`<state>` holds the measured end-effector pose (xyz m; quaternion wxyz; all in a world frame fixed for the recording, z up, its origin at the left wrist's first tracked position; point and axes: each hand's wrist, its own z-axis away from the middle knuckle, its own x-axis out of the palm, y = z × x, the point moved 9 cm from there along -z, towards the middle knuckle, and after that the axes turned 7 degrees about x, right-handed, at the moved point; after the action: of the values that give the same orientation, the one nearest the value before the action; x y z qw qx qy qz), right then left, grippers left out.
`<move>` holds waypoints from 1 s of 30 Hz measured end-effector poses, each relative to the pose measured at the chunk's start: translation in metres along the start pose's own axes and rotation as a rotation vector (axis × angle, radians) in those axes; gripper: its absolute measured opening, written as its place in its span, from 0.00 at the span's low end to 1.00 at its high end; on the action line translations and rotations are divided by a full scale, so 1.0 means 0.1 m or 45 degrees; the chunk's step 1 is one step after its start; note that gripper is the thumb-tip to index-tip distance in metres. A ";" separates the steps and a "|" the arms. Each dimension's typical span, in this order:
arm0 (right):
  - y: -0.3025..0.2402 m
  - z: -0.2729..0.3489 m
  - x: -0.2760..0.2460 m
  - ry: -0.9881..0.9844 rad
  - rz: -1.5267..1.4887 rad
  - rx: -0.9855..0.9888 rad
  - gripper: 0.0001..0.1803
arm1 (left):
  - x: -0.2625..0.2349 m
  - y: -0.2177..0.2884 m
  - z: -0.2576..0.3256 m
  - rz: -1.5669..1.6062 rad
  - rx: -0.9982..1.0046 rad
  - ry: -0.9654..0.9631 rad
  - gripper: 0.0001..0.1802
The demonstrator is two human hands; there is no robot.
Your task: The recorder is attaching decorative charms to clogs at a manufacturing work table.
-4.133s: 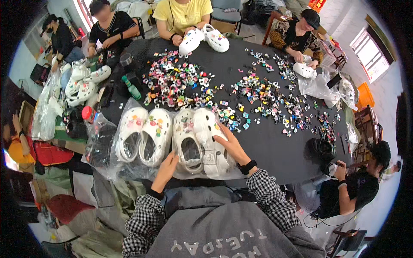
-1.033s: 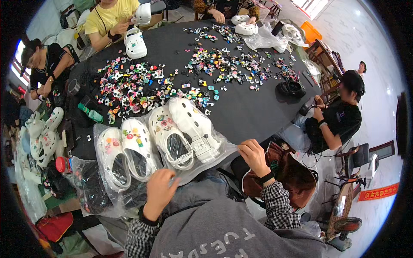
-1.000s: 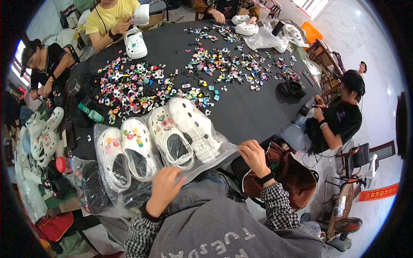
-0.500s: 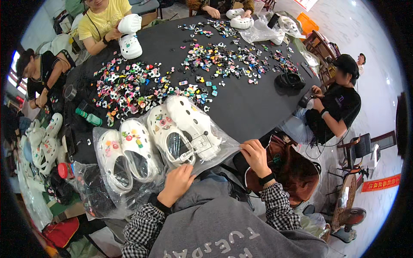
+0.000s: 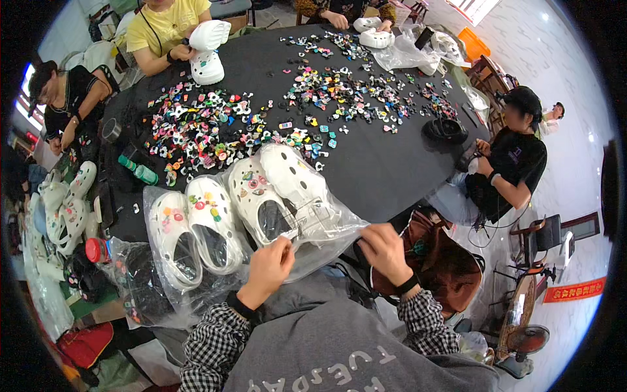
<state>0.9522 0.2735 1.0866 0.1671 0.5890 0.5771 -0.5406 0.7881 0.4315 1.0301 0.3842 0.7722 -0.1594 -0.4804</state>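
Note:
A clear plastic bag (image 5: 341, 228) lies at the table's near edge, with a pair of white clogs (image 5: 292, 171) inside it. One of these clogs shows its opening and colourful charms; the other lies partly over it. My left hand (image 5: 266, 269) is closed in a pinch on the bag's near edge, just below the clogs. At the bag's right corner my right hand (image 5: 384, 253) pinches the film between thumb and fingers. To the left, touching the first bag, a second pair of white clogs (image 5: 212, 225) with charms sits in clear plastic.
Piles of small colourful shoe charms (image 5: 202, 127) cover much of the black table (image 5: 372, 173). Green-capped bottles (image 5: 138, 170) stand left. A black clog (image 5: 445, 129) lies right. Several people work around the table; one holds white clogs (image 5: 208, 55). A brown bag (image 5: 441, 261) hangs beside my right hand.
My left hand has risen slightly off the bag, its fingers now pinching the raised edge. The right hand keeps hold of the corner, its fingers more curled. The view has shifted a little.

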 end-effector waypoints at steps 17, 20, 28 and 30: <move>0.15 -0.45 0.47 -0.066 -0.001 0.248 0.36 | 0.11 0.43 -0.18 0.646 -0.036 -0.217 0.11; 0.42 -0.47 0.53 -0.201 -0.163 0.255 0.37 | -0.23 0.00 -0.23 0.378 -0.139 -0.029 0.13; 0.22 -0.58 0.67 -0.322 0.291 -0.123 0.39 | -0.25 -0.88 -0.14 -0.221 -0.222 -0.090 0.35; -0.01 -0.53 0.66 -0.128 0.530 -0.162 0.34 | -0.23 -0.90 -0.11 -0.183 -0.227 -0.105 0.35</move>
<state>0.9585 0.3502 1.0516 0.3404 0.6560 0.4669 -0.4856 0.7753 0.5092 0.9794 0.4091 0.7238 -0.0757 -0.5504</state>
